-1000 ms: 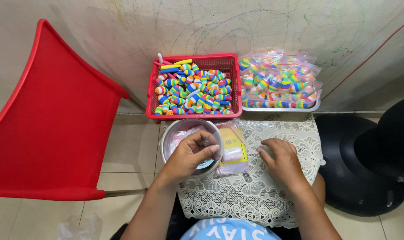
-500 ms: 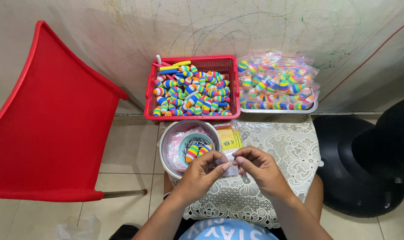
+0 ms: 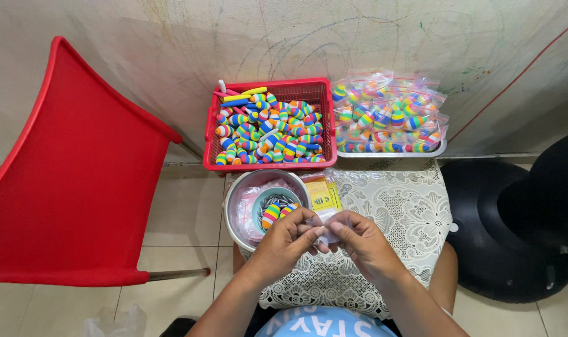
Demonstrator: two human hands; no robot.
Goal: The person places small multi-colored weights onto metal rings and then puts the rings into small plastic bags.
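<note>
Just beside the metal bowl [image 3: 234, 215], both the left hand [image 3: 288, 240] and right hand [image 3: 362, 242] pinch a small clear bag [image 3: 329, 226] with closed fingers, while many loose striped floats [image 3: 268, 134] fill the red basket [image 3: 268, 166] and filled bags [image 3: 390, 118] heap the tray [image 3: 393, 153].

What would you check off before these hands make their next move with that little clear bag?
1. Both hands on the bag: left hand and right hand pinch the small clear bag between them. Ok.
2. Bag mouth open: hidden by the fingers. Cannot tell.
3. Pieces within reach: striped floats lie in the metal bowl beside the left hand. Ok.
4. Supply: the red basket holds many floats. Ok.
5. Room for finished bags: the tray is piled high. Not ok.
</note>
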